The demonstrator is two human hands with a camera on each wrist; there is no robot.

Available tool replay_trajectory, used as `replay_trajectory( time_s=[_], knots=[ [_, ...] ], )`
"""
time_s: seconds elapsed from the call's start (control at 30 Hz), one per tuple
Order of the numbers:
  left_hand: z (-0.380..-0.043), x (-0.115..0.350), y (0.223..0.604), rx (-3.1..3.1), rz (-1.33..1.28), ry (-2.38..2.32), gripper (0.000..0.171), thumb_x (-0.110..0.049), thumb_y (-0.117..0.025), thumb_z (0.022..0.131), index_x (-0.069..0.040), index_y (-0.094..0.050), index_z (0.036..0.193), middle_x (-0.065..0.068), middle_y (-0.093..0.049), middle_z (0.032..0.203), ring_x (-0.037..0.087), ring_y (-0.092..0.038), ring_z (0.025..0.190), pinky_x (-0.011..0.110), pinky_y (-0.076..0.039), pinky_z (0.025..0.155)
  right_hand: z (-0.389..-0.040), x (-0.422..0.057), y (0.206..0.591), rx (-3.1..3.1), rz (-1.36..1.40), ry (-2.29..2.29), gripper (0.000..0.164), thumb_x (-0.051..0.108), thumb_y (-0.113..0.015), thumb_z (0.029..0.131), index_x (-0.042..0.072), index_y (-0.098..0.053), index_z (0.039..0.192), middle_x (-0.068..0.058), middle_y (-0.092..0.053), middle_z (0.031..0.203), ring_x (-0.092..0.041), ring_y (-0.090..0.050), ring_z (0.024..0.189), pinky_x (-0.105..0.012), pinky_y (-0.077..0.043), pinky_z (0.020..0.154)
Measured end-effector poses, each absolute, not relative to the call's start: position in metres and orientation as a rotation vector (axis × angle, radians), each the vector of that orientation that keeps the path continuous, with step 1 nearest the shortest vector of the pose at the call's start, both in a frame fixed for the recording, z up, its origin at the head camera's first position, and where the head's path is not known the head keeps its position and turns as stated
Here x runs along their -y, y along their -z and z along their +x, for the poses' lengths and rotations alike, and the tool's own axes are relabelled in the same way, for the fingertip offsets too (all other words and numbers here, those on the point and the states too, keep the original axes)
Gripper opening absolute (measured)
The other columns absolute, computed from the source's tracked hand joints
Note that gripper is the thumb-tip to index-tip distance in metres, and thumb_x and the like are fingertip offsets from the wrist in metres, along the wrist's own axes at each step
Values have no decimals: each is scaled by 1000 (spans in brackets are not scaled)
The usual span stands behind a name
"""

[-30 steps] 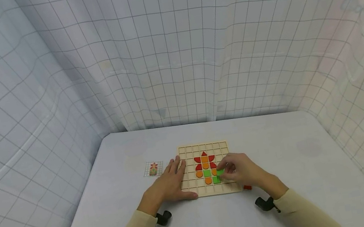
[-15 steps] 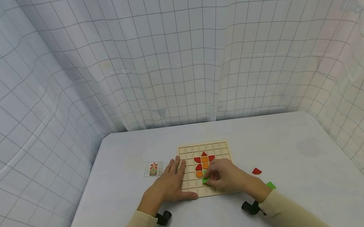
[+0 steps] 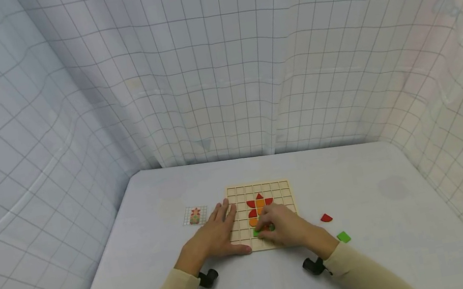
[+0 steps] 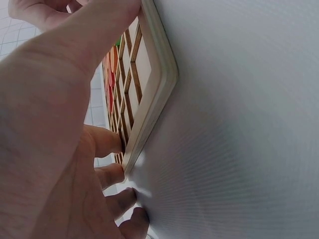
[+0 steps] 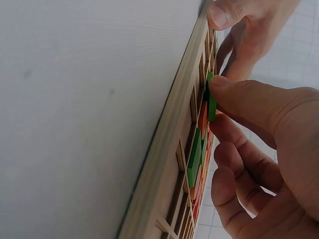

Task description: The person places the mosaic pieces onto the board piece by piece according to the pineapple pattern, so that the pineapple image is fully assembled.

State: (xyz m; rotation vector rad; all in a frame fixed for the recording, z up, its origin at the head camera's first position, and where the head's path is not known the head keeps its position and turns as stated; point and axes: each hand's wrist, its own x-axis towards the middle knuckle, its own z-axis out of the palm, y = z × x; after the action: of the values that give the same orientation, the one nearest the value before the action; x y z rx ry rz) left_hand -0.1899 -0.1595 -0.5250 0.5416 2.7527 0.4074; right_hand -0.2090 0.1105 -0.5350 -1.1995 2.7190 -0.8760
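Observation:
My right hand [image 3: 285,225] pinches a green square tile [image 5: 212,99] between thumb and fingertips, low over the front half of a wooden grid board [image 3: 283,189]. In the right wrist view the tile stands tilted on edge at the grid, and another green square tile [image 5: 195,157] sits in the board close by. My left hand [image 3: 215,235] rests with spread fingers along the board's left edge, its thumb at the front edge. Red petal-shaped pieces [image 3: 251,204] and orange pieces [image 3: 253,222] fill several middle cells. The right hand hides part of this pattern.
Left of the board lies a small clear card [image 3: 195,215] printed with a coloured pattern on a grid. A loose red quarter-round piece [image 3: 326,217] and a loose green square [image 3: 343,237] lie on the white table [image 3: 358,179], right of the board. Checked white curtains [image 3: 217,64] surround the table.
The right hand has moved left across the board with the green tile, uncovering the loose red and green pieces on the table. The left hand has stayed in place.

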Motion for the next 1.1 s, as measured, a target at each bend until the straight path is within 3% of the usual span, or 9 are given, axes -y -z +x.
replay_trajectory(
  time_s=[0.27, 0.53, 1.1],
  knots=[
    [-189, 160, 526, -2756, 541, -405, 136, -80, -85, 92, -2, -23, 185, 25, -11, 196, 50, -20, 182, 67, -41, 139, -208, -110, 532, -2738, -1198, 827, 5, 20, -93, 103, 20, -94, 107, 6, -79, 106, -12, -65, 102, -31, -57, 90],
    [-189, 160, 525, -2760, 561, -410, 136, -80, -85, 93, -1, -23, 185, 26, -11, 196, 51, -21, 182, 66, -41, 140, -210, -102, 537, -2732, -1173, 848, 5, 20, -92, 103, 20, -95, 107, 8, -78, 102, -5, -59, 94, -26, -53, 85],
    [-188, 160, 523, -2756, 555, -412, 135, -78, -86, 93, -1, -24, 185, 26, -12, 196, 51, -21, 182, 66, -40, 140, -210, -108, 537, -2724, -1148, 906, 6, 22, -91, 105, 23, -94, 109, 12, -83, 104, -6, -68, 99, -30, -59, 90]
  ],
)
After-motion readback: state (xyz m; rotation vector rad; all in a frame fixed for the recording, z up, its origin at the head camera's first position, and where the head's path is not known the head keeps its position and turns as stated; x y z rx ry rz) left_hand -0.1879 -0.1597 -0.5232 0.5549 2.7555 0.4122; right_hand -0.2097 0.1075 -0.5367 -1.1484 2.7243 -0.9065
